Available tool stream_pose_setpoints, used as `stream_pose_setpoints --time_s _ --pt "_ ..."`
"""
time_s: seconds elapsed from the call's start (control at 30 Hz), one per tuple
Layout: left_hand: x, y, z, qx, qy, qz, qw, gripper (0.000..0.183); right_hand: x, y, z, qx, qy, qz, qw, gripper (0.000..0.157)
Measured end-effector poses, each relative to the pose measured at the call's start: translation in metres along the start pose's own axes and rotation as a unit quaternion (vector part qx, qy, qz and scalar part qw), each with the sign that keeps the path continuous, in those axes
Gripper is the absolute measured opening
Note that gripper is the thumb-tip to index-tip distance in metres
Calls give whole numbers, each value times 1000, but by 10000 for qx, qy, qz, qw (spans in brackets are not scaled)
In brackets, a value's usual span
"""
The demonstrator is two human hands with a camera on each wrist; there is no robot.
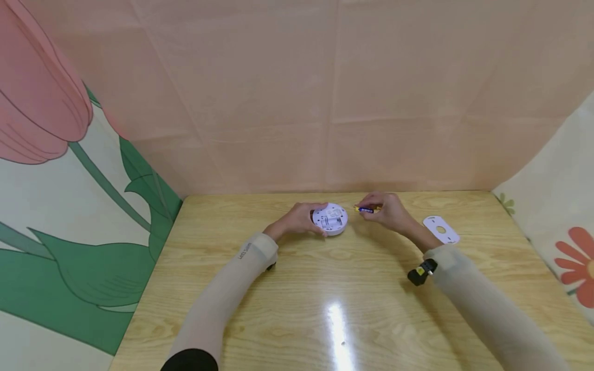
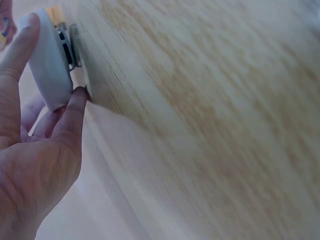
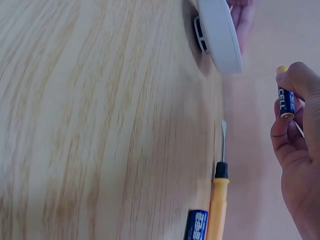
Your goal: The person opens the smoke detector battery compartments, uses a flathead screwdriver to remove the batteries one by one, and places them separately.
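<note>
My left hand (image 1: 301,219) grips a round white device (image 1: 330,220) by its edge, tilting it above the table. Its back, with a battery compartment, faces up in the head view. From the left wrist, the thumb lies over the device's (image 2: 50,67) rim and fingertips support it from the other side. My right hand (image 1: 387,210) pinches a blue and yellow battery (image 3: 285,101) between thumb and fingers, a short way right of the device. A loose blue battery (image 3: 197,225) lies on the table beside a screwdriver (image 3: 219,205) with a yellow handle.
A white plate (image 1: 451,236) with a round hole lies on the wooden table (image 1: 297,299), beyond the right wrist. A pinkish cloth (image 1: 278,103) hangs behind the table's far edge. Flower-patterned panels (image 1: 93,268) stand at both sides.
</note>
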State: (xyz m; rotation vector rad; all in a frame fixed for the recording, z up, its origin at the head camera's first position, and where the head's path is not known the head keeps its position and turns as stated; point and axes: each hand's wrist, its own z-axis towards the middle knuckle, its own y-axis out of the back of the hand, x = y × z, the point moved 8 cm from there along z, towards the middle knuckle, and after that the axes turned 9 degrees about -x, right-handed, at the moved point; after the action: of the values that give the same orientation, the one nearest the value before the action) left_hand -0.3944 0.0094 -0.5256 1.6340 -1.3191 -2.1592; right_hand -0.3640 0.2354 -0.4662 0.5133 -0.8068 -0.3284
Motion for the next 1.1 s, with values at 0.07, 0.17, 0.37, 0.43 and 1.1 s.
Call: stream_pose_setpoints --time_s 0.07,0.17,0.37,0.43,1.1 --pt "0 0 0 -4 12 17 10000 102 -2 3 -1 8 27 -5 10000 21" --pt "1 -1 0 -2 29 36 10000 102 -4 7 -4 31 61 -77 9999 21" --pt "2 -2 1 -8 34 8 10000 102 -10 17 -10 65 40 -306 9995 21" --pt "1 -2 0 -16 48 -13 10000 102 -12 20 -11 56 2 -357 9993 21" --pt "-1 -2 0 1 48 35 10000 101 -34 51 -25 -133 -75 -818 9965 17"
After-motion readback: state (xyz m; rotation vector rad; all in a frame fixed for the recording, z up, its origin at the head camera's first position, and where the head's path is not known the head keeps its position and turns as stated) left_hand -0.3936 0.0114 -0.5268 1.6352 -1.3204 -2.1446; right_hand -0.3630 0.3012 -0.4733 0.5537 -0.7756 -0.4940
